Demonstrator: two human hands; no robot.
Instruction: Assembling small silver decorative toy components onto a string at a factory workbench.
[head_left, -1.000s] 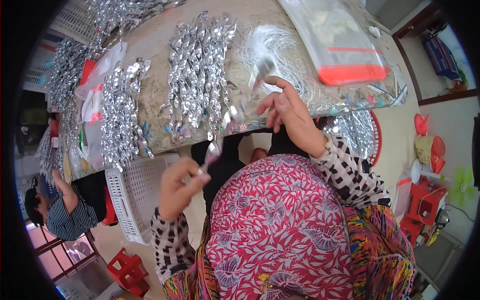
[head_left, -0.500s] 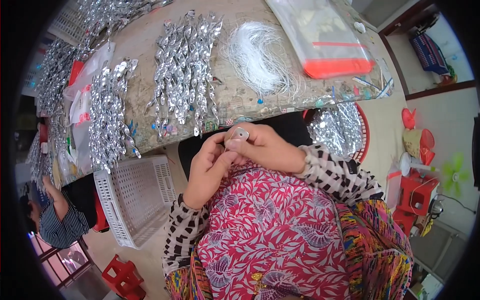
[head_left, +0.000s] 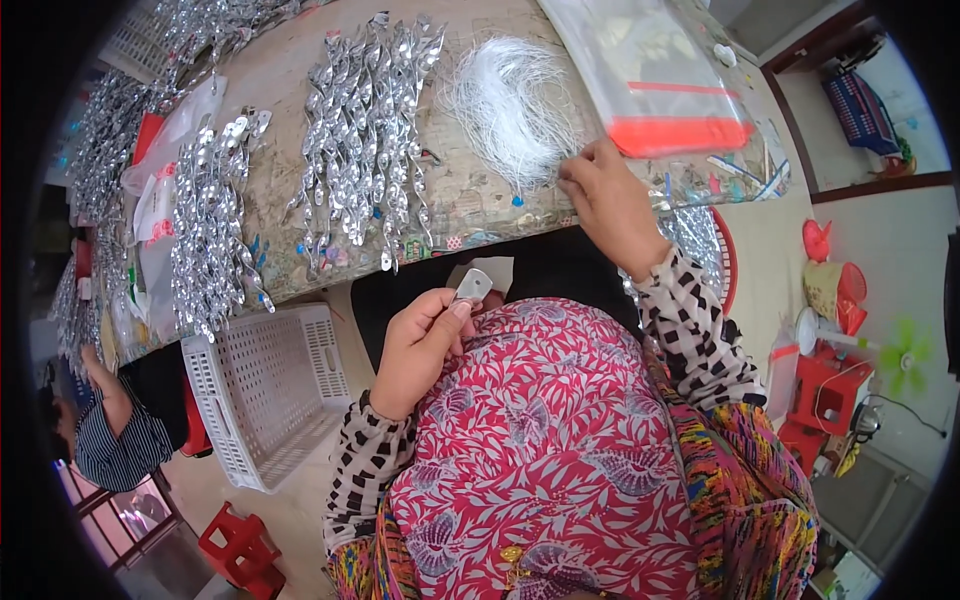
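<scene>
My left hand [head_left: 418, 345] pinches a flat silver metal tag [head_left: 476, 284] with rounded corners and a small hole, held above my lap. A pale paper-like piece [head_left: 497, 272] shows just behind it. Reaching over the table's front edge, my right hand [head_left: 615, 205] is closed, its thumb and fingers pinched at the loose ends of a bundle of white strings [head_left: 505, 110]. How many strands the fingertips grip is too fine to see. To the left lie rows of silver twisted strips [head_left: 365, 140], with another bunch of silver strips [head_left: 215, 220] hanging over the edge.
Clear plastic bags with a red band [head_left: 675, 135] lie on the worn table [head_left: 275, 180]. A white plastic crate [head_left: 270, 390] stands below at left, near a red stool [head_left: 240, 550]. A red basket [head_left: 725, 260] with silver pieces is at right. Another person [head_left: 125, 435] sits far left.
My right hand has left the metal tag and moved up and right to the white strings. The left hand stays over the lap with the tag.
</scene>
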